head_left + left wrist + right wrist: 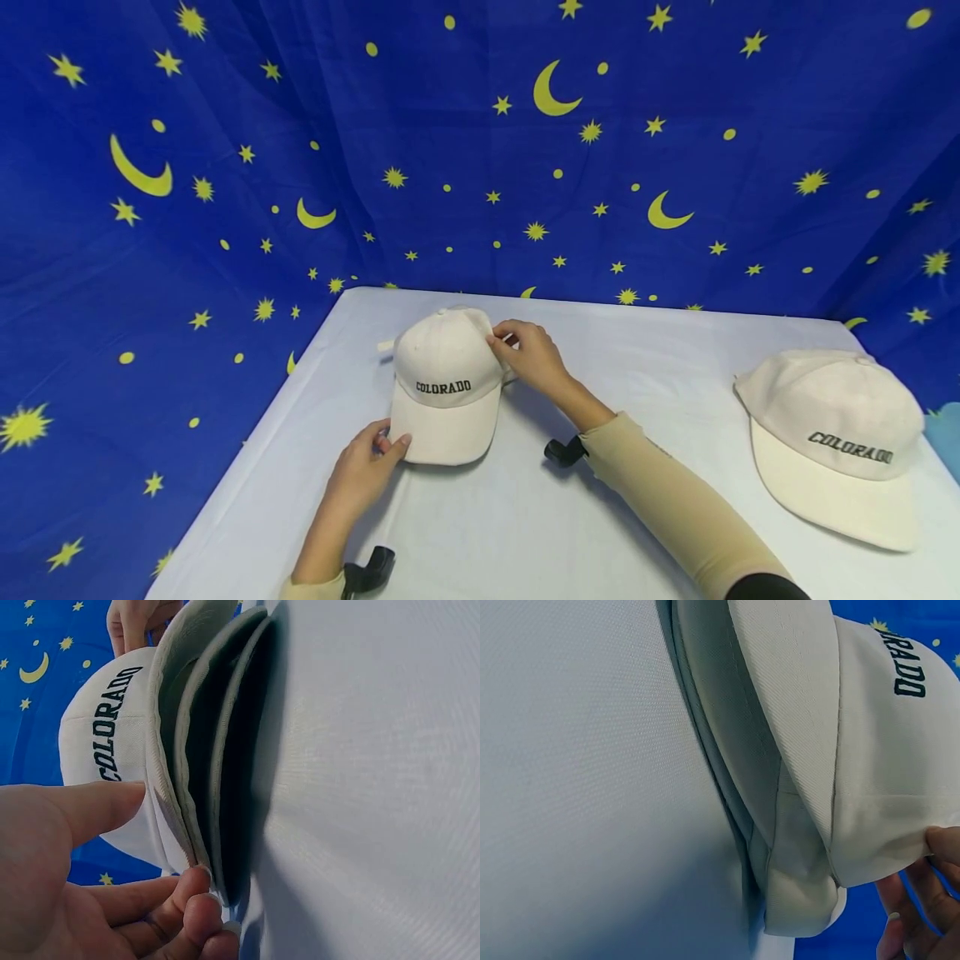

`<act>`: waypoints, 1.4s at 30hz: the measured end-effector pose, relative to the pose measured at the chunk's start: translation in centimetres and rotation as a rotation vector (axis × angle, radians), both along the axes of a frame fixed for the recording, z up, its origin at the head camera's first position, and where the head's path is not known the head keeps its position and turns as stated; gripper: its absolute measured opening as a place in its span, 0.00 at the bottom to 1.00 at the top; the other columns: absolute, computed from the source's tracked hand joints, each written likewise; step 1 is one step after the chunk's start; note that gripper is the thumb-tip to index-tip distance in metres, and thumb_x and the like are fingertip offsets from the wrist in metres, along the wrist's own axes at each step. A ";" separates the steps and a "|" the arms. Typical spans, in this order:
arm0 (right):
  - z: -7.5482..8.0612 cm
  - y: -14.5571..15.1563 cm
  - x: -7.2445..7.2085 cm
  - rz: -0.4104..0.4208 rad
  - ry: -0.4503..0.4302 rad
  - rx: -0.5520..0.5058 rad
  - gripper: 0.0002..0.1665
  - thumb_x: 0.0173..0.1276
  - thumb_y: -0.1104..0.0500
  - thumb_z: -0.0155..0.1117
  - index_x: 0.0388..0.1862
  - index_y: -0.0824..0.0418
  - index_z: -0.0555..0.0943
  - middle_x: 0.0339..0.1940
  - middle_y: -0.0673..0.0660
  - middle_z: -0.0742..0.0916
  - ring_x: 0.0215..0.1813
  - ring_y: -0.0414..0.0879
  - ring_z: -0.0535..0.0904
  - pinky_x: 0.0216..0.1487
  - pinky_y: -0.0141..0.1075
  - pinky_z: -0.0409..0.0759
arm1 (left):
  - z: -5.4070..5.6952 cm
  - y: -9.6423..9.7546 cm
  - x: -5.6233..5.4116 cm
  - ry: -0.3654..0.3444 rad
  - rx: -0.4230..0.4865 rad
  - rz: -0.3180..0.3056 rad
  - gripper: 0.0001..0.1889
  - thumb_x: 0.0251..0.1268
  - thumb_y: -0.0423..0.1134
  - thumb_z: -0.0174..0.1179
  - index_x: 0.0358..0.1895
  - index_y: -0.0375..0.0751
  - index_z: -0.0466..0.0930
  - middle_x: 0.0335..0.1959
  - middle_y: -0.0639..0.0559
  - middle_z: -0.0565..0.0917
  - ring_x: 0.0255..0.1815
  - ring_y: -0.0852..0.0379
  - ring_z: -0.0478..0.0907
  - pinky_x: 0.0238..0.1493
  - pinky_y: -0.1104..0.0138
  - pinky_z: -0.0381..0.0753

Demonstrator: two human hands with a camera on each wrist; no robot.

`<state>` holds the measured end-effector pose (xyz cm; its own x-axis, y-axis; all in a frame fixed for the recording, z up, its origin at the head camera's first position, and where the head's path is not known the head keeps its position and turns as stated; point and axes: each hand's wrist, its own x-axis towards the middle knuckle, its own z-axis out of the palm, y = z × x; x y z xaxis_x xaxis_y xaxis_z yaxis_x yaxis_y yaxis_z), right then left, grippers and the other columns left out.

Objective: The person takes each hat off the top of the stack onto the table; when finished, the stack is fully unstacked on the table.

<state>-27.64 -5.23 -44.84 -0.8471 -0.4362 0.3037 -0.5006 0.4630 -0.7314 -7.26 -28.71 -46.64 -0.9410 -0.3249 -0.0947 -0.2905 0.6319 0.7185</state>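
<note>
A cream baseball cap [450,367] lettered COLORADO tops a stack of nested caps on the white table, brim toward me. Three layered brims [184,735] show in the left wrist view, with gaps between them. My left hand [362,468] pinches the brim's front left corner, thumb above and fingers curled below. On the other side, my right hand [532,354] pinches the fabric at the right side of the crown. In the right wrist view, the lower caps' sides [802,900] peek out beneath the top one.
Another cream COLORADO cap [832,417] sits at the table's right, its brim pointing toward the near right. The white-covered table [637,375] meets a blue curtain [465,150] with yellow moons and stars at the back and left. Black wrist mounts [564,452] project from both sleeves.
</note>
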 end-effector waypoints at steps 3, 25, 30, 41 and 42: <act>0.0 -0.1 0.0 -0.010 0.007 -0.010 0.11 0.74 0.52 0.67 0.47 0.57 0.88 0.41 0.51 0.90 0.42 0.47 0.85 0.39 0.43 0.81 | -0.1 0.0 -0.1 0.026 0.033 0.005 0.29 0.74 0.49 0.62 0.66 0.29 0.73 0.38 0.50 0.77 0.33 0.57 0.71 0.42 0.62 0.71; 1.8 -0.1 0.5 -0.007 0.057 -0.136 0.09 0.74 0.57 0.67 0.45 0.59 0.89 0.45 0.54 0.90 0.45 0.47 0.85 0.41 0.41 0.82 | 0.3 -0.3 -0.4 0.125 0.361 -0.004 0.21 0.77 0.29 0.54 0.68 0.29 0.66 0.36 0.43 0.83 0.28 0.52 0.76 0.29 0.68 0.75; 2.7 0.1 0.7 0.004 0.071 -0.161 0.09 0.75 0.57 0.66 0.45 0.60 0.88 0.45 0.54 0.90 0.44 0.47 0.85 0.39 0.40 0.82 | 0.9 -0.1 -0.3 0.137 0.380 0.000 0.21 0.77 0.29 0.55 0.68 0.30 0.66 0.34 0.45 0.82 0.26 0.53 0.75 0.28 0.68 0.75; 4.3 1.6 1.2 -0.006 0.076 -0.190 0.10 0.75 0.56 0.66 0.47 0.60 0.88 0.44 0.55 0.89 0.43 0.47 0.84 0.39 0.40 0.81 | 3.2 0.4 0.1 0.154 0.379 -0.026 0.21 0.79 0.34 0.56 0.69 0.34 0.69 0.35 0.47 0.81 0.26 0.57 0.73 0.31 0.68 0.75; 4.4 1.8 1.2 -0.007 0.077 -0.190 0.10 0.75 0.56 0.66 0.47 0.61 0.88 0.44 0.55 0.89 0.43 0.48 0.84 0.39 0.40 0.81 | 3.2 0.4 0.1 0.157 0.371 -0.028 0.21 0.79 0.35 0.56 0.69 0.35 0.70 0.34 0.47 0.82 0.26 0.57 0.73 0.32 0.67 0.75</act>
<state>-26.48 -3.47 -40.44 -0.8211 -0.3595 0.4434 -0.5555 0.3242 -0.7657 -7.15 -28.29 -43.39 -0.9615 -0.2692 -0.0553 -0.1453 0.3272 0.9337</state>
